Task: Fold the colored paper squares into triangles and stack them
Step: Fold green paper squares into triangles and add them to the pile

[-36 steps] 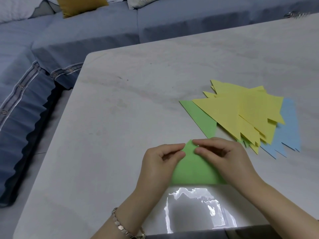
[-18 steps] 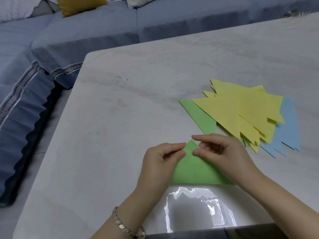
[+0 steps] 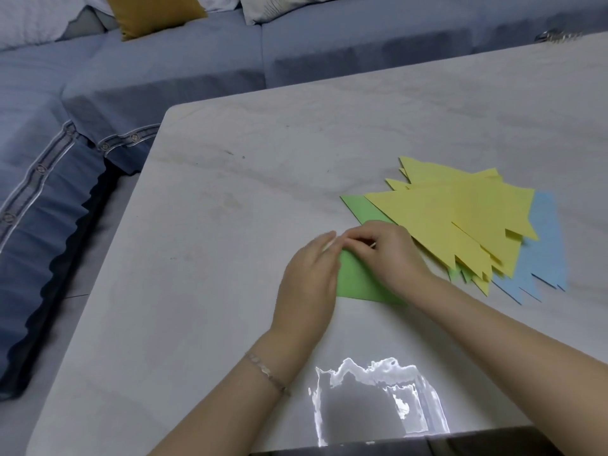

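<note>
Glare: a bright patch of reflected light [image 3: 378, 399] sits on the table's near edge, between your two forearms.
Bracelet: a thin chain bracelet [image 3: 266, 373] circles your left wrist.
Left hand: your left hand [image 3: 307, 284] lies released, its fingers fairly straight and resting along the left edge of the green paper [image 3: 358, 281]. The fingertips reach the paper's top and are blurred.
Right hand: your right hand [image 3: 391, 255] has its fingers curled over the top corner of the green paper, grasping it there. Its fingertips meet those of your left hand.
Green paper: it lies flat on the table [image 3: 214, 258] between your hands, with its straight bottom edge facing you. Your hands cover much of it.
Stack: just beyond your right hand lies a pile of yellow triangles [image 3: 460, 218], fanned out with their points overlapping. A green triangle [image 3: 357, 209] pokes out on the pile's left, and blue paper [image 3: 543, 245] shows underneath on its right.
Table: pale and marbled, with a rounded far-left corner.
Sofa: a blue sofa [image 3: 164, 77] runs along the table's left and far sides.
Cushion: a mustard cushion [image 3: 154, 11] rests at the back of the sofa.
</note>
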`<state>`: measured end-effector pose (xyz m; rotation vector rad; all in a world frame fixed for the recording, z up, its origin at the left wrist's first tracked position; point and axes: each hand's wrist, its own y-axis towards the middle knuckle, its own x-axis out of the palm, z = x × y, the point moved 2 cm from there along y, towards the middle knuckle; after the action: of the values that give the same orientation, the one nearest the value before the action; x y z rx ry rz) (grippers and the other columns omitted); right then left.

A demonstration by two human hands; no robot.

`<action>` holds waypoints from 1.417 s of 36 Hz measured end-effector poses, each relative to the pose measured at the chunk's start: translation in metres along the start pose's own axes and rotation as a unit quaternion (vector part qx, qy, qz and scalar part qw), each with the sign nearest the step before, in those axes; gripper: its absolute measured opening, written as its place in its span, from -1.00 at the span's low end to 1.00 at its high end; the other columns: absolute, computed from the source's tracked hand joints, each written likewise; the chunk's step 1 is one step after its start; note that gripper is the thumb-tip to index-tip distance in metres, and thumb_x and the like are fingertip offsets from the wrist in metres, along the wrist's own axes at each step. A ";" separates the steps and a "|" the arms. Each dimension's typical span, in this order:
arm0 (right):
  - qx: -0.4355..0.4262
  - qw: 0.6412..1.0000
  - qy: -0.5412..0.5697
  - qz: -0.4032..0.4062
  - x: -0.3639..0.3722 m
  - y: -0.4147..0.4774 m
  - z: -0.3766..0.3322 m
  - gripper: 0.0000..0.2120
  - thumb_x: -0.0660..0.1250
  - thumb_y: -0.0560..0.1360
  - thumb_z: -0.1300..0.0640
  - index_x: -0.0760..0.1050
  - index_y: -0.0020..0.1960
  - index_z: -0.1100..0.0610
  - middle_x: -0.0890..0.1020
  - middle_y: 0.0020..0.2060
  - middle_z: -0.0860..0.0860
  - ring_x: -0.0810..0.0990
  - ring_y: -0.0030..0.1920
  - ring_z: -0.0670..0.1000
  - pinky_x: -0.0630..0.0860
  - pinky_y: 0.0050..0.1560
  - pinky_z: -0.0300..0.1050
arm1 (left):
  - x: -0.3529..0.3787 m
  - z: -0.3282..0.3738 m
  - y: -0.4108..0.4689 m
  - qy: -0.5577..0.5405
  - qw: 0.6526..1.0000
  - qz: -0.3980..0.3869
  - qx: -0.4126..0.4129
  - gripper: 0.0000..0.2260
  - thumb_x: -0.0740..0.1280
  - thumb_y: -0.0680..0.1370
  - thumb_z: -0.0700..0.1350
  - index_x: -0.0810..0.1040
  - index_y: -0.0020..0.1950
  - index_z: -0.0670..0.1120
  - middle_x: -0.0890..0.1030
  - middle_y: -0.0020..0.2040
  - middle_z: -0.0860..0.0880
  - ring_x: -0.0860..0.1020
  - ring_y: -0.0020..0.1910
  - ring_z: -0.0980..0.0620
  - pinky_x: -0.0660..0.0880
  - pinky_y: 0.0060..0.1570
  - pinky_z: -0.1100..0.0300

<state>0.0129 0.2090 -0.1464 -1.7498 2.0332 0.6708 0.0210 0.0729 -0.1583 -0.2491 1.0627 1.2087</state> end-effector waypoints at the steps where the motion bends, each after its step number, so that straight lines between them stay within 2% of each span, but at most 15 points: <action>1: 0.000 1.000 -0.010 -0.003 0.003 0.002 0.003 -0.89 0.34 0.47 0.23 0.65 -0.12 0.18 0.64 -0.21 0.05 0.55 -0.15 0.00 0.43 -0.08 -0.18 | 0.006 0.000 -0.004 0.018 0.999 -0.031 0.021 -0.64 0.11 0.53 -0.15 0.54 0.23 -0.24 0.54 0.23 -0.18 0.53 0.14 -0.09 0.40 0.16 0.17; 5: 0.004 0.999 -0.037 -0.008 0.013 0.003 0.017 -0.88 0.33 0.48 0.24 0.65 -0.12 0.19 0.64 -0.18 0.08 0.55 -0.11 0.03 0.41 -0.05 -0.15 | 0.020 -0.007 -0.029 0.061 0.990 -0.111 0.055 -0.60 0.04 0.59 -0.04 0.54 0.23 -0.19 0.49 0.31 -0.13 0.52 0.22 -0.06 0.47 0.13 0.10; 7: 0.000 0.999 -0.045 -0.002 0.015 0.001 0.020 -0.87 0.33 0.49 0.20 0.65 -0.11 0.19 0.64 -0.19 0.08 0.55 -0.11 0.02 0.39 -0.06 -0.18 | 0.022 -0.011 -0.040 0.120 0.979 -0.134 0.094 -0.61 0.02 0.58 -0.03 0.56 0.22 -0.09 0.53 0.27 -0.05 0.50 0.25 -0.01 0.49 0.10 -0.07; 11: -0.017 0.998 -0.057 0.015 0.018 0.000 0.024 -0.87 0.33 0.49 0.21 0.64 -0.12 0.21 0.63 -0.21 0.10 0.54 -0.12 0.05 0.38 -0.07 -0.14 | 0.021 -0.014 -0.055 0.143 0.975 -0.122 0.122 -0.66 0.08 0.53 -0.02 0.45 0.27 0.01 0.53 0.27 0.03 0.40 0.30 0.06 0.28 0.30 -0.07; 14: -0.023 0.998 -0.059 0.024 0.019 0.000 0.025 -0.88 0.34 0.49 0.22 0.64 -0.12 0.22 0.63 -0.22 0.11 0.55 -0.12 0.08 0.41 -0.05 -0.09 | 0.016 -0.017 -0.060 0.149 0.975 -0.090 0.139 -0.67 0.11 0.52 -0.02 0.43 0.25 0.01 0.59 0.16 0.01 0.39 0.21 0.04 0.22 0.22 -0.03; 17: -0.034 0.997 -0.061 0.028 0.019 0.000 0.025 -0.89 0.35 0.48 0.23 0.64 -0.13 0.23 0.63 -0.21 0.13 0.55 -0.12 0.10 0.44 -0.04 -0.02 | 0.006 -0.023 -0.055 0.153 0.981 -0.056 0.110 -0.67 0.13 0.51 -0.03 0.59 0.15 -0.05 0.62 0.01 -0.04 0.42 0.07 0.02 0.27 0.16 0.02; 21: -0.035 0.997 -0.067 0.030 0.020 -0.001 0.027 -0.89 0.34 0.49 0.22 0.64 -0.11 0.21 0.64 -0.19 0.12 0.55 -0.11 0.08 0.43 -0.04 -0.06 | -0.014 -0.039 -0.051 0.140 0.988 -0.029 0.053 -0.67 0.14 0.51 -0.07 0.65 0.03 -0.17 0.61 -0.13 -0.07 0.51 -0.12 -0.06 0.37 -0.04 0.13; 26: -0.027 0.994 -0.094 0.050 0.022 -0.003 0.029 -0.87 0.35 0.47 0.28 0.62 -0.01 0.21 0.60 -0.13 0.09 0.54 -0.07 0.08 0.34 -0.05 -0.25 | -0.025 -0.043 -0.051 0.169 0.986 0.000 0.001 -0.68 0.14 0.51 -0.10 0.67 -0.06 -0.20 0.63 -0.18 -0.08 0.59 -0.22 -0.09 0.35 -0.13 0.18; 29: -0.125 0.973 -0.173 0.086 0.024 -0.013 0.020 -0.71 0.32 0.37 0.34 0.56 0.08 0.28 0.57 -0.08 0.19 0.43 -0.01 0.11 0.30 0.02 -0.19 | -0.021 -0.039 -0.050 0.167 0.986 0.022 -0.014 -0.71 0.16 0.50 -0.14 0.66 -0.14 -0.21 0.59 -0.25 -0.08 0.55 -0.29 -0.11 0.34 -0.21 0.18; 31: -0.206 0.954 -0.210 0.052 0.030 -0.030 0.012 -0.73 0.27 0.42 0.17 0.57 0.06 0.25 0.59 -0.05 0.17 0.41 0.00 0.09 0.31 0.02 -0.09 | -0.019 -0.039 -0.050 0.175 0.984 0.023 -0.021 -0.71 0.16 0.49 -0.14 0.66 -0.14 -0.21 0.59 -0.26 -0.09 0.56 -0.30 -0.11 0.34 -0.21 0.18; 33: -0.235 0.940 -0.246 -0.014 0.037 -0.050 0.011 -0.68 0.21 0.46 0.02 0.58 0.02 0.22 0.60 -0.03 0.10 0.44 0.01 0.09 0.32 0.02 -0.08 | -0.018 -0.040 -0.052 0.181 0.983 0.013 -0.022 -0.70 0.16 0.49 -0.14 0.66 -0.09 -0.22 0.61 -0.22 -0.10 0.59 -0.25 -0.12 0.37 -0.16 0.17; 36: -0.221 0.930 -0.289 -0.055 0.032 -0.074 0.020 -0.64 0.16 0.49 -0.03 0.57 0.03 0.20 0.60 -0.03 0.05 0.46 0.02 0.06 0.33 0.05 -0.11 | -0.018 -0.042 -0.052 0.186 0.982 -0.001 -0.023 -0.69 0.16 0.50 -0.13 0.66 -0.06 -0.23 0.63 -0.18 -0.10 0.61 -0.22 -0.12 0.39 -0.12 0.16; 42: -0.170 0.931 -0.324 0.000 -0.010 -0.103 0.038 -0.68 0.17 0.51 0.01 0.61 0.01 0.18 0.62 0.00 0.06 0.47 0.08 0.06 0.31 0.10 -0.06 | -0.018 -0.040 -0.051 0.189 0.982 0.002 -0.024 -0.70 0.15 0.49 -0.15 0.66 -0.09 -0.24 0.60 -0.23 -0.10 0.55 -0.30 -0.13 0.35 -0.20 0.16; 48: -0.095 0.944 -0.313 0.042 -0.030 -0.121 0.041 -0.67 0.16 0.50 0.05 0.63 -0.05 0.22 0.63 0.04 0.10 0.48 0.13 0.08 0.33 0.13 -0.03 | -0.014 -0.032 -0.055 0.216 0.975 -0.005 -0.043 -0.67 0.13 0.49 -0.15 0.62 -0.05 -0.30 0.58 -0.19 -0.17 0.53 -0.27 -0.18 0.33 -0.14 0.12; 51: -0.056 0.958 -0.274 0.069 -0.024 -0.112 0.028 -0.61 0.10 0.51 0.07 0.58 0.09 0.27 0.59 0.11 0.15 0.47 0.19 0.11 0.30 0.22 -0.05 | -0.009 -0.020 -0.059 0.241 0.968 -0.027 -0.069 -0.64 0.12 0.49 -0.11 0.60 -0.04 -0.34 0.54 -0.21 -0.22 0.52 -0.22 -0.22 0.33 -0.10 0.08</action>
<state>0.1269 0.2316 -0.1684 -1.2869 1.7555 1.1842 0.0604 0.0306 -0.1830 -0.7020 1.3795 1.2026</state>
